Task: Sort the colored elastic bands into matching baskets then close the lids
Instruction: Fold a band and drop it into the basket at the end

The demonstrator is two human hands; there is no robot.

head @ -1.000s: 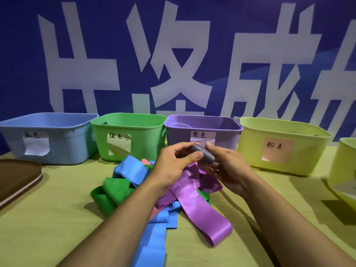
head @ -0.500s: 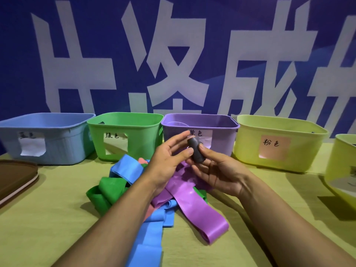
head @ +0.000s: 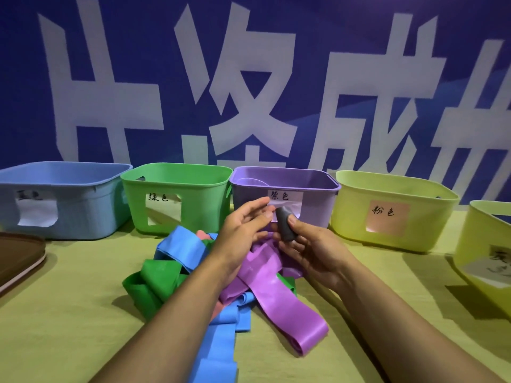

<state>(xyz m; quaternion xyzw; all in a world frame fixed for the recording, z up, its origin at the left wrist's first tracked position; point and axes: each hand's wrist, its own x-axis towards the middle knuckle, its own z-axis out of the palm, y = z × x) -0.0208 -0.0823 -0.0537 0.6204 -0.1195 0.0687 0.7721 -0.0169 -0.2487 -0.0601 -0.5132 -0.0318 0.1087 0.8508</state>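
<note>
Nearest, under both wrists: a loose heap on the bench (head: 55, 327) of purple band (head: 276, 299), blue band (head: 218, 344) and green band (head: 154, 283), with a bit of pink showing among them, all still unsorted.

Just above the heap: right hand (head: 312, 250) palm up, thumb pressing a small rolled grey band (head: 284, 225) upright against the fingers. Left hand (head: 243, 228) beside it, fingers relaxed and spread, fingertips just short of the roll, holding nothing.

Changed within the last second: roll formerly pinched between both hands and lying sideways, now turned on end and left to the right hand alone, left fingers let go. Probable meaning: rolling finished, grey band ready to be carried to a basket.

Directly beyond the hands: purple basket (head: 318, 205), label partly hidden behind the roll. Left of the left hand: green basket (head: 177, 205), then blue basket (head: 83, 205). Right of the right hand: yellow-green basket (head: 359, 217) with a pink label, well apart from the roll. Far right, at the frame edge: another yellow-green basket (head: 475, 244), label blurred, possibly the grey one and so the likely goal. Far left: a brown lid (head: 16, 255) flat on the bench; no basket closed yet.
</note>
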